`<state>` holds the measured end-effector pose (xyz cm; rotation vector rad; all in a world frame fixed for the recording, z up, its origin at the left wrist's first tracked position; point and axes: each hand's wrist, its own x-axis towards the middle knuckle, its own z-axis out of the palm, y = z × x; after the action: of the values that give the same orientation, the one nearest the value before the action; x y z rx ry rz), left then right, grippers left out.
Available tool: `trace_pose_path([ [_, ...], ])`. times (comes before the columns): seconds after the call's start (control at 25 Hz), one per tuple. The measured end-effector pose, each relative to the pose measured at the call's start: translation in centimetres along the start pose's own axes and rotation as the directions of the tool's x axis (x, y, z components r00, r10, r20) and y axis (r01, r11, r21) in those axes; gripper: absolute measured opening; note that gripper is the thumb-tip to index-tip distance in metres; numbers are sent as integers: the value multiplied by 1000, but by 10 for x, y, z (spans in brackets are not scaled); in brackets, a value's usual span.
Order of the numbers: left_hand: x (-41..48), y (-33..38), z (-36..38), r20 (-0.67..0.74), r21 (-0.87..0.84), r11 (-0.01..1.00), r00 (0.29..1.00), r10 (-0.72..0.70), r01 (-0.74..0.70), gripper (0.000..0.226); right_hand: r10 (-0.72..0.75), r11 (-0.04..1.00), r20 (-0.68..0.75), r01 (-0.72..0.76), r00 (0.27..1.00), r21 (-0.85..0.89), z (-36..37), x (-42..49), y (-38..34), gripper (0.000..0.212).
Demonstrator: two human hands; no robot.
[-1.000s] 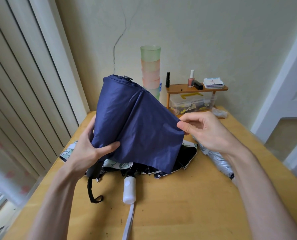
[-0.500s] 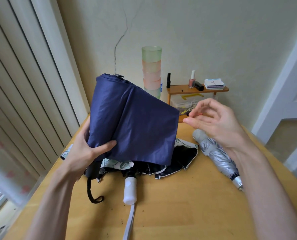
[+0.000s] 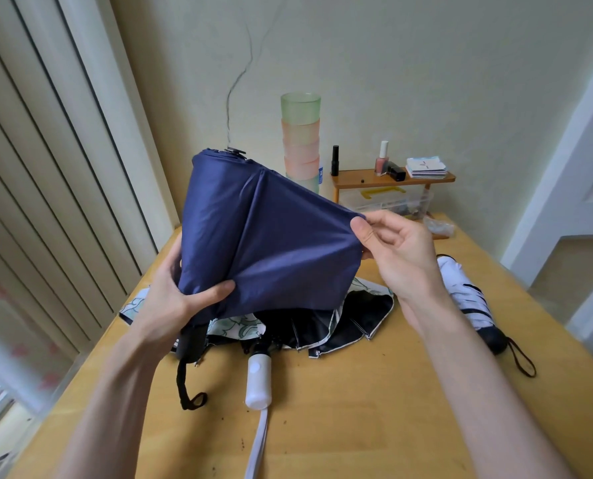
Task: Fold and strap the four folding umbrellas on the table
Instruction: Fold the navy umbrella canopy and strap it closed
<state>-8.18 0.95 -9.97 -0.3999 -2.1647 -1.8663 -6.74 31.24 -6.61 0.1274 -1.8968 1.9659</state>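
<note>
**Umbrella folding progress: maybe one done, the rest to go**

The navy umbrella [image 3: 270,243] is held up over the middle of the tabletop [image 3: 357,426], canopy loose and not strapped. The left hand [image 3: 174,295] grips its lower end with the thumb across the fabric. The right hand [image 3: 402,250] pinches one panel edge between thumb and fingers and pulls it taut. I'd say that's pleat-sorting, with no wrapping yet. Under it lies a patterned umbrella [image 3: 340,319] with a white handle [image 3: 258,382], canopy sprawled, looks untouched. By the right edge a white umbrella [image 3: 467,295] looks rolled tight, probably finished. I only count three, the fourth isn't in sight
</note>
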Motion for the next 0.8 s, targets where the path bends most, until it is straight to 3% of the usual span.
trace_pose_path([
  [0.12, 1, -2, 4, -16, -24, 1000, 1000, 18, -18, 79, -48, 999, -3, 48, 999, -2, -1, 1, -2, 11],
  [0.24, 1, -4, 1, -6, -39, 999, 1000, 9, -9, 87, -104, 992, 137, 112, 985, -50, -7, -1, -10, 25],
  [0.52, -1, -5, -6, 59, -1, 1000, 998, -7, 7, 90, -85, 972, 358, 156, 930, -174, -15, -4, -17, 15],
  [0.72, 0, -2, -4, 35, 37, 999, 999, 14, -15, 90, -31, 944, 228, 103, 973, -313, -23, 1, -17, 4],
  [0.8, 2, -3, -1, 17, 35, 999, 1000, 15, -15, 81, -29, 945, 148, 76, 989, -319, -21, 2, -17, 13],
])
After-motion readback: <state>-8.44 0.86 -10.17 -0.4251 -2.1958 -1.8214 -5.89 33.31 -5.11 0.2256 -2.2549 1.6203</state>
